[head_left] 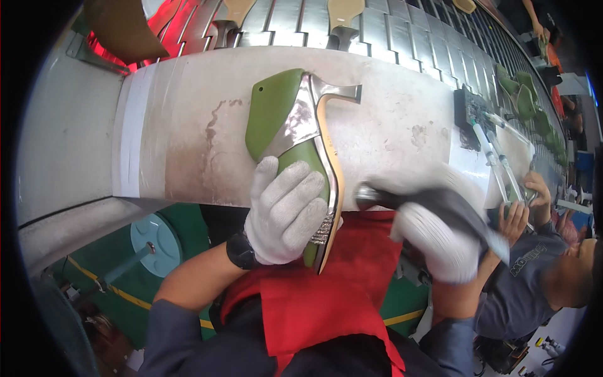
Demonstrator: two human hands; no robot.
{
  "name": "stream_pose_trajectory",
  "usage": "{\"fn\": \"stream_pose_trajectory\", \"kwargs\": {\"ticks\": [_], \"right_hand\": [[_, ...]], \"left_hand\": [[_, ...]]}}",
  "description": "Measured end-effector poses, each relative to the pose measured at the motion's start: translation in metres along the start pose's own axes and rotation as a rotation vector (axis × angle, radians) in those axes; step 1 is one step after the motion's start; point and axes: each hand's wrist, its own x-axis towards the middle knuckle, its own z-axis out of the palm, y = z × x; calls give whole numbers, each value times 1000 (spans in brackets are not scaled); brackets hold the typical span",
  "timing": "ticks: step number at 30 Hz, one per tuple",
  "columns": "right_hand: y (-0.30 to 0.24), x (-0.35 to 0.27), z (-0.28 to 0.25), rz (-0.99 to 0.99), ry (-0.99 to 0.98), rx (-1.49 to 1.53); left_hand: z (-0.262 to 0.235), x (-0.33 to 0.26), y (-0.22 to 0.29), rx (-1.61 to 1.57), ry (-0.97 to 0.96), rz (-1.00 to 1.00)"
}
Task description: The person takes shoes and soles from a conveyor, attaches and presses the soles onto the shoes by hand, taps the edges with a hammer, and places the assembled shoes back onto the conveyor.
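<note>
My left hand (286,210), in a white knit glove, is closed around the front part of a silver heeled sandal (304,116) fitted on a green shoe last (274,107). The sandal lies on its side, its heel pointing right and its tan sole facing right. Its toe hangs over the table's near edge, by my red apron. To the right of the sole, my gloved right hand (436,242) is smeared by motion. It grips a dark hammer (433,204), whose round metal face is toward the sandal, apart from it. The glove hides part of the hammer.
A worn pale work table (188,125) spans the front. Behind it runs a slatted metal conveyor (402,38) with soles and heels. Brush-like or syringe-like tools (493,154) stand in a black holder (470,116) at right. A co-worker (534,270) sits close on the right.
</note>
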Motion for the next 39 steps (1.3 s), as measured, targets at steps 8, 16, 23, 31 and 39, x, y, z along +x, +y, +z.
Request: {"fn": "stream_pose_trajectory", "kwargs": {"ticks": [8, 16, 23, 31, 39], "right_hand": [[17, -17, 41, -84, 61, 200], [4, -47, 48, -315, 370, 259], [42, -13, 32, -293, 136, -189], [65, -23, 21, -402, 409, -694], [78, -29, 67, 46, 87, 909]], "left_hand": [[-6, 3, -7, -86, -134, -25], [2, 13, 7, -146, 86, -46], [8, 2, 2, -99, 142, -40], [-43, 9, 4, -647, 410, -625], [-87, -3, -49, -1892, 504, -974]]}}
